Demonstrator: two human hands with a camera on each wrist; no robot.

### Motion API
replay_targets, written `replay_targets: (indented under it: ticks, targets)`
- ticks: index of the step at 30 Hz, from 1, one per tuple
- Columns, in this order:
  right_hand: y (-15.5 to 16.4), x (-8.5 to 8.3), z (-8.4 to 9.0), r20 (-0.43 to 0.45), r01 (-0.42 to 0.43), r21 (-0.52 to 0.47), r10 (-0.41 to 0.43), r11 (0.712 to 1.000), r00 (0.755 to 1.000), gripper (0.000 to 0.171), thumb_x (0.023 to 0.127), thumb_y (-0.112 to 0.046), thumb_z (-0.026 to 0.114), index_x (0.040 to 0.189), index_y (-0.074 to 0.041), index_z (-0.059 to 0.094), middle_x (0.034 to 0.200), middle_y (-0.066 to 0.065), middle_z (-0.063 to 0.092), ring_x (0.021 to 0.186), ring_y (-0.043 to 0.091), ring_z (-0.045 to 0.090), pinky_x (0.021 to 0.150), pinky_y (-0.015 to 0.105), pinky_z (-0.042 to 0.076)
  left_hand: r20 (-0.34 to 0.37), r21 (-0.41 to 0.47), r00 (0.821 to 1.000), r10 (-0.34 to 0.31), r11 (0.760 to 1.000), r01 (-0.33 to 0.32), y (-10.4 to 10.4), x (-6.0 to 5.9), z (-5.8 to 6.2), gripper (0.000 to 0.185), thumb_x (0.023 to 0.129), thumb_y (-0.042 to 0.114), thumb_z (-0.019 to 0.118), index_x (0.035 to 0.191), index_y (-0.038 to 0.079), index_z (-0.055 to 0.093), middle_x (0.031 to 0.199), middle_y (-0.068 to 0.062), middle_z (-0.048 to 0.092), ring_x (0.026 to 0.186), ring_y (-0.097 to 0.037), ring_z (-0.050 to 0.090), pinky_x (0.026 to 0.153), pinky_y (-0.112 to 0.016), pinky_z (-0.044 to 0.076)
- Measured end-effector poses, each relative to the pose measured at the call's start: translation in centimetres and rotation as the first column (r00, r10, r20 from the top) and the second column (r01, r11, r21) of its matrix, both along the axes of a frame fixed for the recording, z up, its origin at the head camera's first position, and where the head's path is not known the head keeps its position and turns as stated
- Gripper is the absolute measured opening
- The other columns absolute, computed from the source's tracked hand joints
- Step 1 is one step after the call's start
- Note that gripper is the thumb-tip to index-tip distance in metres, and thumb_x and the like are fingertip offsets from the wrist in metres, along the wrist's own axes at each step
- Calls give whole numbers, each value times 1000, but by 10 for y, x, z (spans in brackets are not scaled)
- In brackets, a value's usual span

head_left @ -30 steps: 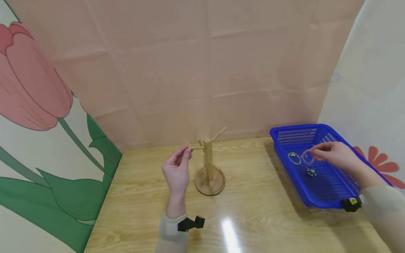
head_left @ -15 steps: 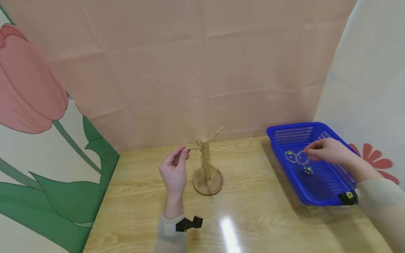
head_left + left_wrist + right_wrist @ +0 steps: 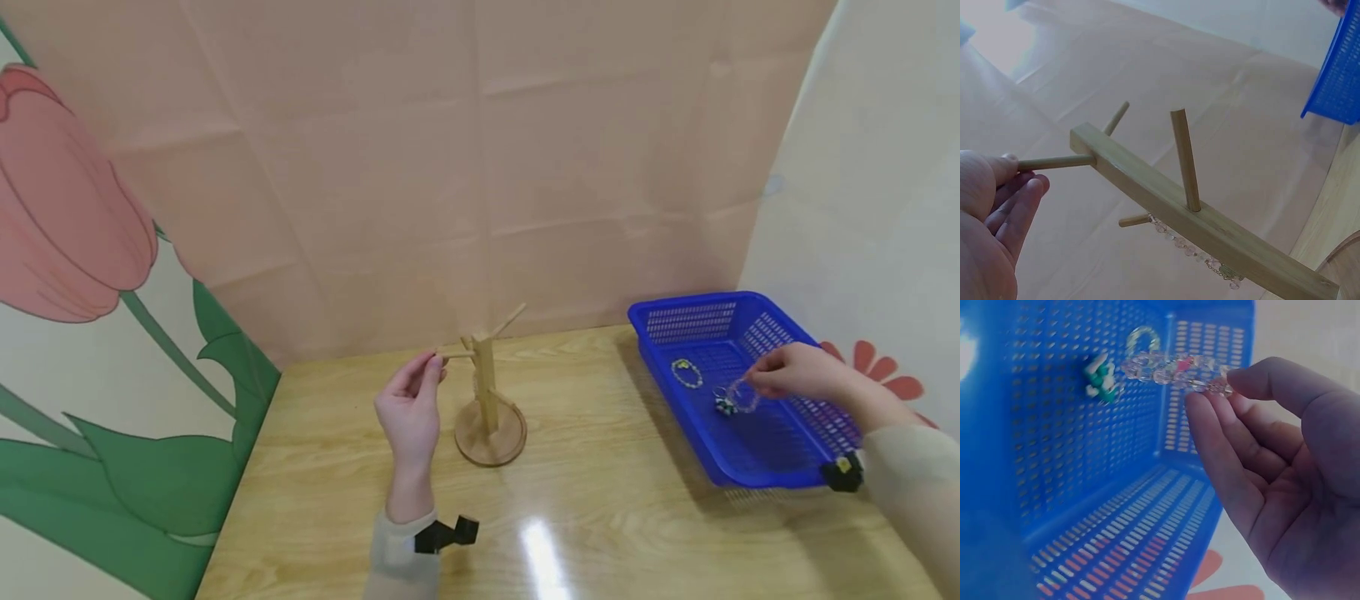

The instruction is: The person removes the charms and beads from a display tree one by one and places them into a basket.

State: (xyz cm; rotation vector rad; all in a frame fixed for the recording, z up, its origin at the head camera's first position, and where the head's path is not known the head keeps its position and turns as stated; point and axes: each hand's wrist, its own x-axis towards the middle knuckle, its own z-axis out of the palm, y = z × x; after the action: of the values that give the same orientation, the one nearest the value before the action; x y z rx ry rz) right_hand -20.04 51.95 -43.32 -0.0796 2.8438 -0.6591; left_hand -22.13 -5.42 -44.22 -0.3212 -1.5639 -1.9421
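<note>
Blue perforated basket (image 3: 757, 462); pale wood stand (image 3: 487, 400).

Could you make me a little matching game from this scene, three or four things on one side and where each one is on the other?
Things:
1. clear bead bracelet
2. yellow-green bracelet
3. wooden peg stand
4. blue basket

Places:
A. standing on the table, one peg pinched by the left hand
B. at the table's right side
C. pinched by the right hand over the basket
D. lying on the basket floor, untouched

Pairs: 1-C, 2-D, 3-A, 4-B
</note>
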Motion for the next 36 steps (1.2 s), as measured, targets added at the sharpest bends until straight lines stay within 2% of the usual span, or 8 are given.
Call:
replay_targets:
  ticks: [6, 14, 20, 25, 29, 33, 36]
  targets:
    - [5, 1, -11, 51, -43, -89, 48, 995, 998, 17, 106, -15, 66, 101, -3, 76, 80, 0, 65, 70, 9, 59, 64, 23, 53, 1, 8, 1000, -7, 1000, 7, 0, 0, -1, 12, 97, -1, 78, 107, -9, 79, 97, -26, 78, 84, -15, 79, 78, -30, 68]
    - [2, 2, -17, 20, -72, -145, 75, 987, 997, 23, 105, -16, 69, 114, 3, 76, 92, 0, 74, 80, 8, 67, 71, 24, 62, -3, 10, 1000, -7, 1000, 8, 0, 1, 1, 13, 97, -2, 77, 106, -11, 78, 97, -30, 77, 85, -14, 79, 77, -30, 68]
    - [4, 3, -16, 48, -92, -183, 103, 979, 994, 24, 102, -13, 72, 118, 4, 76, 102, 2, 78, 88, 9, 72, 77, 25, 64, -7, 1, 1000, 0, 1000, 0, 0, 2, 2, 13, 97, -2, 78, 107, -10, 79, 98, -27, 78, 85, -15, 79, 77, -30, 68]
    - [10, 9, -16, 74, -110, -176, 125, 978, 989, 23, 100, -14, 75, 116, 2, 77, 104, 4, 79, 89, 9, 72, 77, 25, 64, -14, 5, 1000, -4, 1000, 4, 1, 2, 2, 13, 97, -1, 78, 107, -10, 79, 98, -30, 77, 85, -15, 79, 77, -30, 68]
    - [17, 10, -16, 94, -98, -125, 110, 987, 990, 21, 98, -15, 78, 113, 0, 78, 103, 4, 78, 88, 10, 70, 75, 25, 63, -19, 10, 1000, 0, 1000, 0, 1, 1, 1, 13, 98, -2, 77, 106, -11, 78, 98, -33, 75, 84, -14, 79, 77, -29, 68]
    - [24, 11, -15, 137, -77, -97, 89, 992, 987, 23, 96, -13, 79, 112, 3, 77, 102, 7, 78, 88, 13, 72, 74, 25, 63, -24, 18, 1000, 1, 1000, 0, 1, 1, 2, 13, 98, -3, 77, 105, -13, 77, 97, -31, 76, 84, -14, 79, 77, -29, 68]
    - [27, 12, -15, 158, -76, -118, 95, 990, 983, 23, 95, -9, 79, 111, 7, 76, 101, 9, 78, 88, 16, 73, 75, 27, 65, -26, 24, 1000, -2, 1000, 3, 1, 2, 2, 12, 97, -4, 77, 105, -13, 78, 97, -31, 76, 84, -15, 79, 77, -30, 68]
